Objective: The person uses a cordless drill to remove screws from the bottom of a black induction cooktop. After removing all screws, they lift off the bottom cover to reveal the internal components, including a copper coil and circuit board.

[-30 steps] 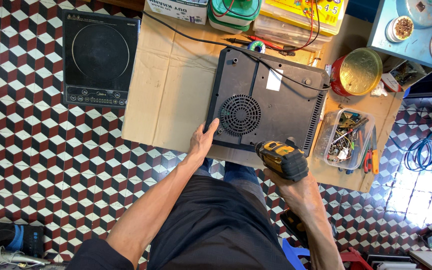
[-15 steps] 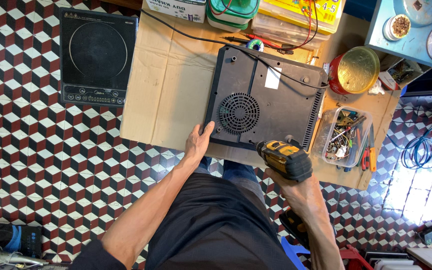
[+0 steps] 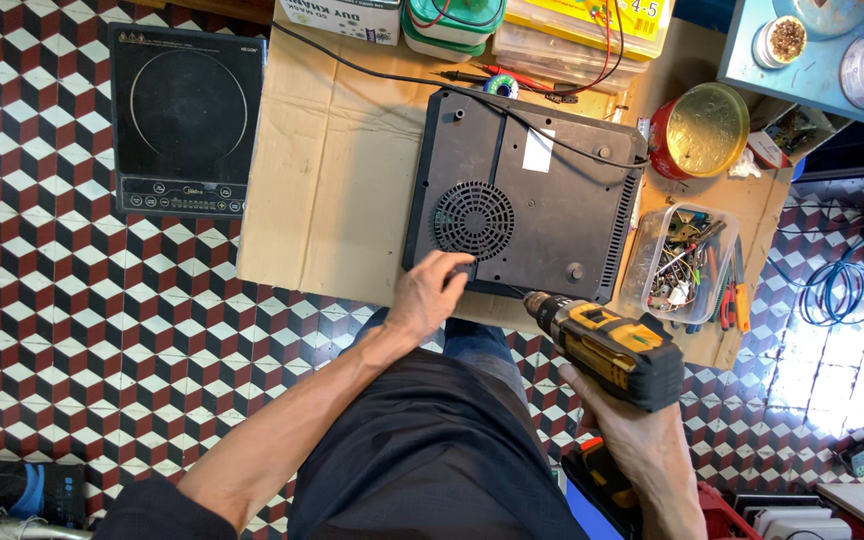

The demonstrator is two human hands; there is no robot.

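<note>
Seemingly mid-unscrewing: the left hand (image 3: 430,298) rests flat, grip loose, on the overturned black plastic induction cooker (image 3: 522,195) at frame centre; the right hand (image 3: 642,440), grip closed, aims the yellow-and-black cordless drill (image 3: 607,345) at its lower edge. Next, the bit needs seating squarely.

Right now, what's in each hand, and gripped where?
Right hand holds the yellow-and-black cordless drill by its handle. Left hand holds nothing; its fingers rest on the near edge of the upturned induction cooker.

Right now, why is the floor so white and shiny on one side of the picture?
In the head view, strong light washes out the patterned floor at the right edge, by the blue cable coil. The upturned cooker, the drill and both hands stay sharp and evenly lit.
</note>
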